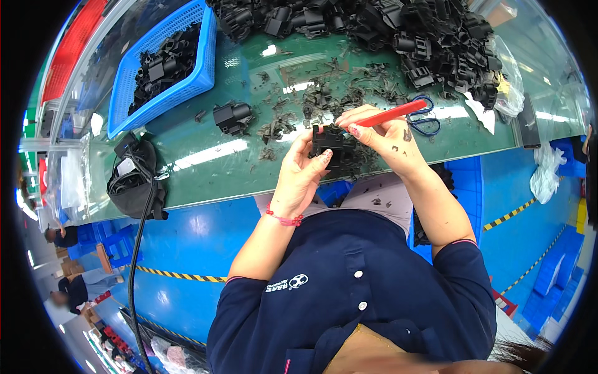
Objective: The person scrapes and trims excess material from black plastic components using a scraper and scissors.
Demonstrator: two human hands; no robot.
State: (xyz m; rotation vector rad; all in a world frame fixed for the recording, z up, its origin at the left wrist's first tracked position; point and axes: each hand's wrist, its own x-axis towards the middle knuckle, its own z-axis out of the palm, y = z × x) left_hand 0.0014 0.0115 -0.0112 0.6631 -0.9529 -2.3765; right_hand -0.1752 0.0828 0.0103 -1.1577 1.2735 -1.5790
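Note:
My left hand point(301, 176) is closed around a black molded plastic part point(330, 148), held over the near edge of the green table. In my right hand point(395, 142) is a slim tool with a flat red handle point(392, 114). Its working end meets the top of the part, and its tip is hidden by my fingers and the part. Dark scraps cling to the back of my right hand. Beyond the hands, black plastic trimmings point(321, 96) lie scattered. One separate black part point(233, 118) rests to the left.
A blue basket point(208, 59) of black parts stands at the far left. Many more black parts point(430, 43) are heaped at the back. Scissors with dark blue handles point(426, 126) lie right of my hands. A black pouch with a cable point(138, 174) sits at the left table edge.

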